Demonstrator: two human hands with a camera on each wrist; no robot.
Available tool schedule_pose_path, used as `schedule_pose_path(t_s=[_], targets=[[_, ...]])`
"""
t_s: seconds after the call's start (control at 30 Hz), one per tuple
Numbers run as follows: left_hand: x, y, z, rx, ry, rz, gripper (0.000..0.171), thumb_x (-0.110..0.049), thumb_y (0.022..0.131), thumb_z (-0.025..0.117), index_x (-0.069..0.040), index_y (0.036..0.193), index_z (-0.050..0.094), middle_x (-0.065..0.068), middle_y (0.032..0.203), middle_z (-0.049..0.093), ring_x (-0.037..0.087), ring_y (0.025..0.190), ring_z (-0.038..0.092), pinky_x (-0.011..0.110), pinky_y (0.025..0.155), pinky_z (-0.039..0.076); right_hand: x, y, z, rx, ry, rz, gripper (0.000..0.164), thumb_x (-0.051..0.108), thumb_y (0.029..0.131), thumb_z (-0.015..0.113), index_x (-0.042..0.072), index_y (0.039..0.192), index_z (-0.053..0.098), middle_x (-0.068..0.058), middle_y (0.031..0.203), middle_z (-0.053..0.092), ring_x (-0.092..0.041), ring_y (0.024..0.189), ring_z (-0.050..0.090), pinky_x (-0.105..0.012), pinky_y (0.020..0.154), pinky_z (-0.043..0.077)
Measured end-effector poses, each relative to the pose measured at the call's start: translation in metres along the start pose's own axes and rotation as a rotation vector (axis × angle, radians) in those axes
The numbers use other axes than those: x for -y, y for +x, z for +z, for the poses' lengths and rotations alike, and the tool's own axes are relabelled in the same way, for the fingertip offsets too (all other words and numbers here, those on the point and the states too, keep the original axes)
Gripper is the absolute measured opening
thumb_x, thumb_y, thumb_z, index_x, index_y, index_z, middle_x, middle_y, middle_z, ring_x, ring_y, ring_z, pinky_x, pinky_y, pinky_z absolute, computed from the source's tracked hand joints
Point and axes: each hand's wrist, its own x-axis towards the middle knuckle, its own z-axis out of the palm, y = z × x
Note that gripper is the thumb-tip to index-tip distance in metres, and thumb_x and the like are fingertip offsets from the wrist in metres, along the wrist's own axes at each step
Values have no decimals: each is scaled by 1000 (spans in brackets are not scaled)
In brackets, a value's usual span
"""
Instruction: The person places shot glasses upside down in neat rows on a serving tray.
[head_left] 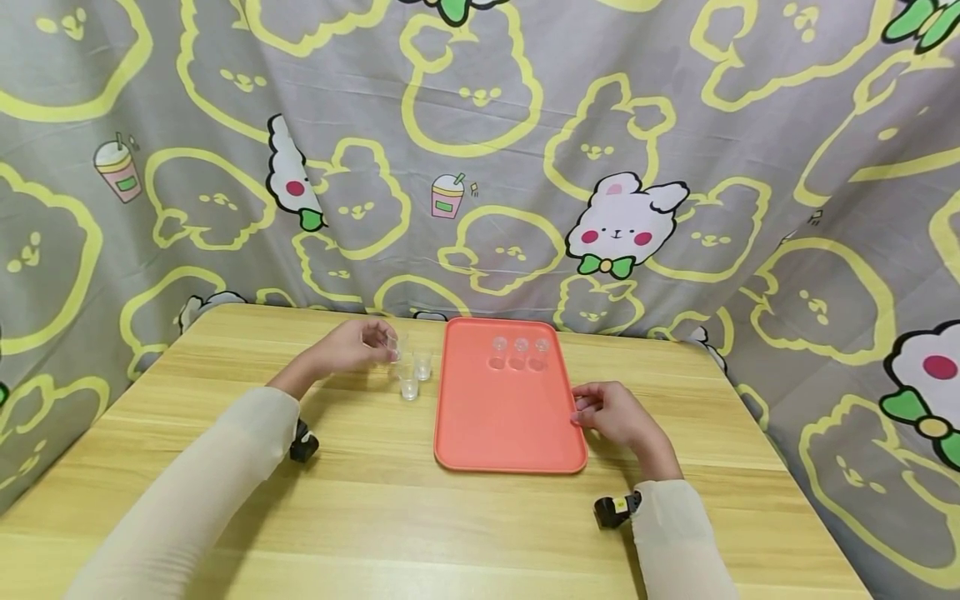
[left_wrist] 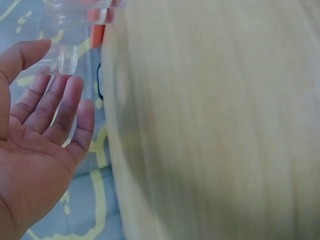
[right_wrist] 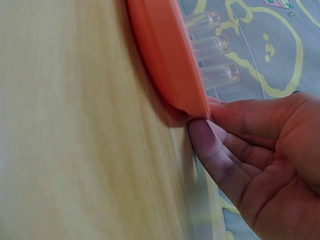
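Observation:
My left hand (head_left: pixel 358 345) pinches a small clear cup (left_wrist: pixel 66 60) between thumb and fingertips, at the left of the tray. In the left wrist view its base shows against the curtain, above the table edge. Two more clear cups, one nearer (head_left: pixel 408 388) and one behind it (head_left: pixel 423 367), stand on the table beside the tray's left edge. With thumb and fingers my right hand (head_left: pixel 617 413) grips the right rim of the red-orange tray (head_left: pixel 510 425). Three clear cups (right_wrist: pixel 220 75) stand in a row at the tray's far right part.
The wooden table (head_left: pixel 360 517) bears the tray and the cups. Behind it, and close along its far edge, hangs a grey curtain (head_left: pixel 480 242) with yellow cartoon outlines. A small black camera (head_left: pixel 303 442) sits on the left wrist, another (head_left: pixel 613 511) on the right.

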Motion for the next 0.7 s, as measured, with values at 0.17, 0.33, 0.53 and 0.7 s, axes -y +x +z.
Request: schedule_pose_path(t_s=[0.17, 0.33, 0.53, 0.7], targets=[[-4, 3, -2, -49, -22, -3, 32, -20, 92, 78, -2, 115, 64, 12, 105, 66, 26, 99, 62, 35, 86, 51, 0, 0, 0, 1, 2, -1, 38, -10, 93, 63, -15, 131, 59, -15, 100, 68, -21, 90, 64, -32, 76, 60], [-11, 8, 1, -86, -90, -20, 35, -23, 95, 75, -1, 120, 63, 13, 109, 65, 30, 102, 64, 42, 90, 54, 0, 0, 0, -4, -7, 1, 39, -9, 93, 63, -15, 131, 59, -15, 101, 68, -21, 90, 64, -32, 75, 60], [-21, 17, 8, -130, -186, -31, 35, -24, 95, 74, -3, 120, 62, 14, 113, 65, 42, 111, 62, 58, 99, 48, -1, -1, 0, -5, -9, 2, 39, -9, 93, 65, -14, 132, 59, -15, 101, 67, -22, 90, 64, -33, 75, 60], [-30, 23, 14, -169, -213, -27, 36, -25, 95, 75, -4, 120, 62, 12, 115, 63, 31, 105, 61, 59, 99, 49, -1, 0, 0, -3, -9, -3, 39, -9, 93, 64, -14, 131, 59, -15, 100, 67, -21, 90, 64, -33, 75, 60]])
